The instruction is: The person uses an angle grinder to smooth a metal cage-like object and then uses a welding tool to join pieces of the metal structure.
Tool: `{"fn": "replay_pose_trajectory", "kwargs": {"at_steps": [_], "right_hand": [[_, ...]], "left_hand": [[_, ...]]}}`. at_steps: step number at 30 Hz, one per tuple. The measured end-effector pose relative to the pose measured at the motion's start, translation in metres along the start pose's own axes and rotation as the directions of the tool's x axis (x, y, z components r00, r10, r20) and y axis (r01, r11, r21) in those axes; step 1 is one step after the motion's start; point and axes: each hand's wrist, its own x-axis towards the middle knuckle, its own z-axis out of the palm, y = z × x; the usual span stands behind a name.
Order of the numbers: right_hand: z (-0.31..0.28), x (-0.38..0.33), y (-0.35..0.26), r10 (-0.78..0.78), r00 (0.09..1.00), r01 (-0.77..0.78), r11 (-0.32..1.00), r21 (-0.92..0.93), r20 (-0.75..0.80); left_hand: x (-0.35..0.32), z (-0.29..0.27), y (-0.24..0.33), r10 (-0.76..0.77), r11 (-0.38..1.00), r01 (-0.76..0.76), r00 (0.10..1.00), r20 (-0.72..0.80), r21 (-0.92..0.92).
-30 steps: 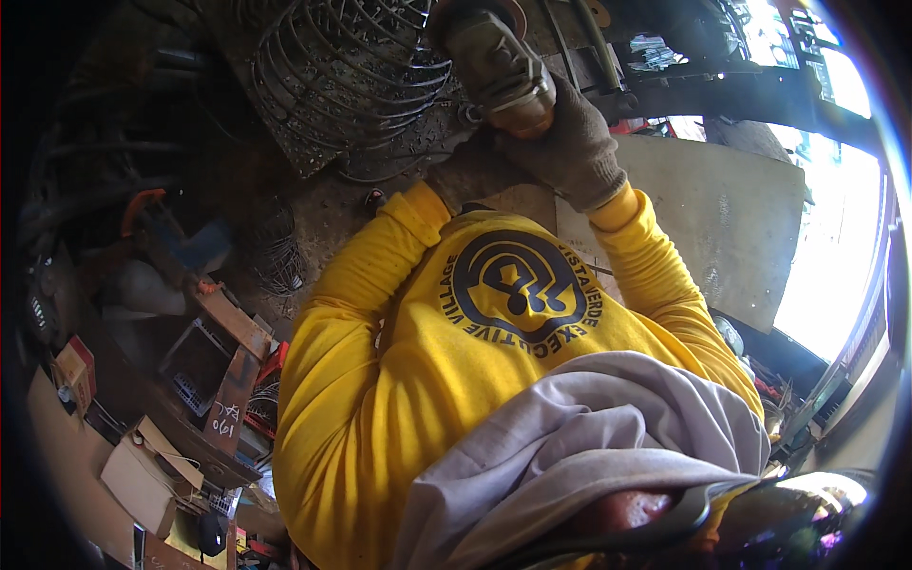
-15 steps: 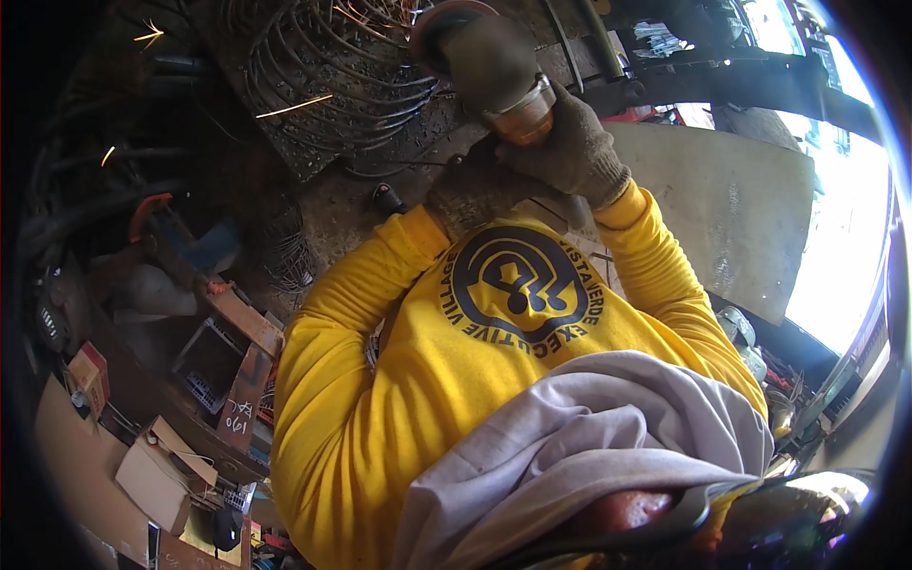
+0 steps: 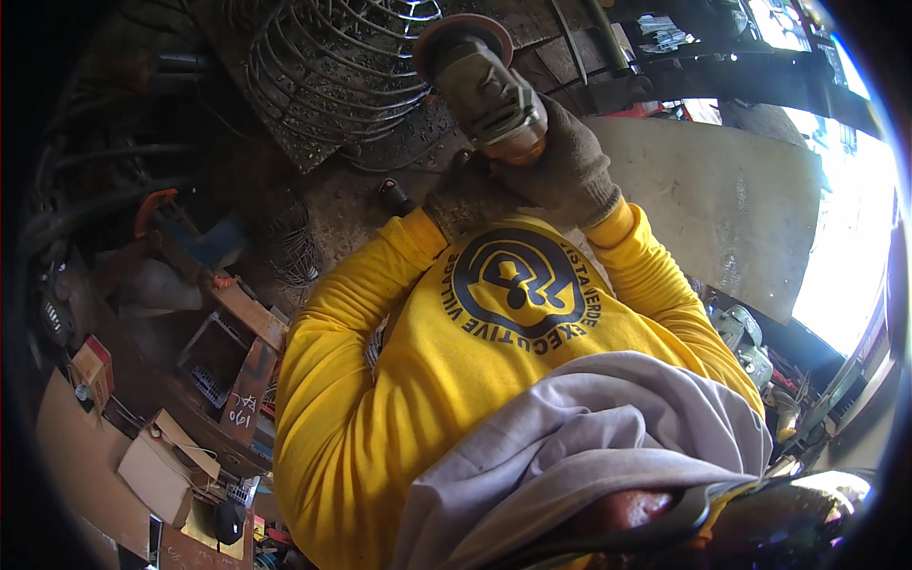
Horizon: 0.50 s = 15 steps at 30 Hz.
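An angle grinder (image 3: 489, 100) with a round reddish-brown disc (image 3: 494, 33) points away from my chest at the top middle. My gloved right hand (image 3: 570, 171) is wrapped around its body, just behind the metal gear head. Close against it, my gloved left hand (image 3: 467, 195) is closed on the grinder from the left, its fingers partly hidden in shadow. Left of the disc, apart from it, stands a row of curved metal rods (image 3: 328, 122) on a dark plate (image 3: 299, 147) strewn with small bits. The grinder's rear end is hidden behind my hands.
A large flat sheet (image 3: 712, 204) lies to the right. A dark beam (image 3: 741, 81) crosses behind it. At left are an orange curved piece (image 3: 155, 209), a rusty metal bar (image 3: 249, 313), coiled wire (image 3: 296, 252) and a cardboard box (image 3: 161, 475). A dark shoe (image 3: 394, 197) shows beside my left wrist.
The flying sparks have gone from view. The grinder has turned and its disc has come slightly toward me, away from the rods. My right hand has shifted a little left and down.
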Motion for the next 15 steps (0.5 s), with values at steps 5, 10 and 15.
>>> {"fn": "replay_pose_trajectory", "kwargs": {"at_steps": [5,10,15], "right_hand": [[0.007,0.008,-0.013,-0.063,0.998,0.063,0.996,-0.055,-0.003],[0.007,0.016,-0.026,-0.134,0.990,0.129,0.981,-0.146,-0.030],[0.008,0.010,-0.013,-0.091,0.993,0.069,0.966,-0.249,-0.081]], "left_hand": [[-0.009,0.020,-0.037,0.003,1.000,-0.004,0.999,0.051,0.006],[-0.003,0.039,-0.066,0.138,0.990,-0.137,0.986,-0.094,0.013],[0.008,0.046,-0.063,0.111,0.991,-0.111,0.994,-0.005,-0.072]]}}
